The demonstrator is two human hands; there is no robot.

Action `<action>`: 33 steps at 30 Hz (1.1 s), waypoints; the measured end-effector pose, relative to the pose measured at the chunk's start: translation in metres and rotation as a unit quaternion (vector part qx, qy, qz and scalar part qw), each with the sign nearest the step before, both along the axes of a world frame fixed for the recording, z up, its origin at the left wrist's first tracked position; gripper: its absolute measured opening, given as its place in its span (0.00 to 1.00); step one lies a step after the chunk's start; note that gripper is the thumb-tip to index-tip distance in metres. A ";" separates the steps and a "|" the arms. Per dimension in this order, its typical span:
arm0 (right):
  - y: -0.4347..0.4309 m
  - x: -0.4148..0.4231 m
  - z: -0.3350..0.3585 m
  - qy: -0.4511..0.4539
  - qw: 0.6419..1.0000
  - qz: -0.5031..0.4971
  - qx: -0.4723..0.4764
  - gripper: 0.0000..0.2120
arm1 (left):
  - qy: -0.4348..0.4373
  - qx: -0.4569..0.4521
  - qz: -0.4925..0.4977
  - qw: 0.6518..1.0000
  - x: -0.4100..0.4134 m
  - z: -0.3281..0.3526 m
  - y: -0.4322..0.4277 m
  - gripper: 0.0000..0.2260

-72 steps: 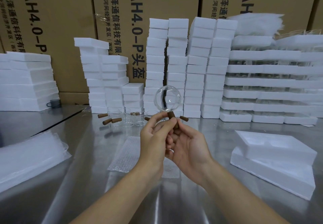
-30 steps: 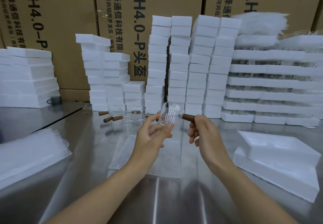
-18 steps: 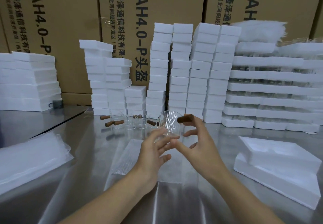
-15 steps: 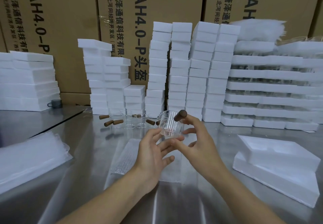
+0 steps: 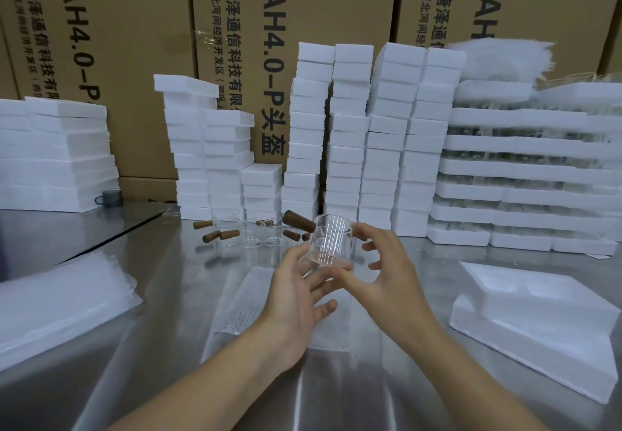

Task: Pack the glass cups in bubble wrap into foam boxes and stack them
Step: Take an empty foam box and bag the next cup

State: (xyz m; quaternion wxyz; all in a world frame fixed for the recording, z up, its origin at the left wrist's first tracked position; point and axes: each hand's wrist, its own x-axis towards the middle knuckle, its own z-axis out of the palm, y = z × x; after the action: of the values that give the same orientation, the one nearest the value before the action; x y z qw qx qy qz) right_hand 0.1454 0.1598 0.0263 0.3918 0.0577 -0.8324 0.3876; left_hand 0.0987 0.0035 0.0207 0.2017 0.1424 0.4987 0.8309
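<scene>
— Where's the glass cup point(image 5: 331, 242) now?

— In the air, between both hands, mouth up and a little tilted. It sits straight above the far end of the bubble wrap point(image 5: 240, 299) that lies flat on the table point(image 5: 168, 363).

— Who has it?

— The right hand point(image 5: 387, 279). Thumb under the base, fingers curled round the right wall up to the rim. The left hand point(image 5: 292, 296) is spread, fingers straight, tips just at the lower left of the glass (steadying, I'd say, not holding).

— And the handle point(image 5: 298, 222)?

— The brown stub sticks out left and slightly away, over the left fingers. So the long line runs left to right, across the sheet.

— Different from before?

— Yes. Half a second ago the handle stood up on the right side, by the right fingers; it has swung round to the left. Further back the cup was raised by that handle, mouth facing us.

— Next?

— Probably down onto the wrap, directly below. The foam box point(image 5: 538, 309) waits well off to the right, nearer the right hand.
</scene>
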 end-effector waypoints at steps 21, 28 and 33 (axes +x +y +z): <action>-0.005 -0.002 -0.002 0.049 0.997 -0.044 0.031 0.25 | -0.034 -0.023 0.008 0.999 0.002 0.000 0.003 0.29; -0.003 0.000 0.001 -0.033 0.998 -0.015 0.049 0.36 | -0.017 -0.039 0.042 0.998 -0.003 -0.004 0.001 0.23; 0.004 -0.001 -0.001 -0.138 0.990 0.031 0.017 0.15 | -0.009 -0.024 0.083 0.996 -0.017 -0.006 -0.003 0.26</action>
State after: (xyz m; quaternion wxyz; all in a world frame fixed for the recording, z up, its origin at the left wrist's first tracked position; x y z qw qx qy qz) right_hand 0.1444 0.1639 0.0253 0.2600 0.0359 -0.8826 0.3900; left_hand 0.0813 0.0003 0.0142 0.1401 0.0880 0.5266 0.8338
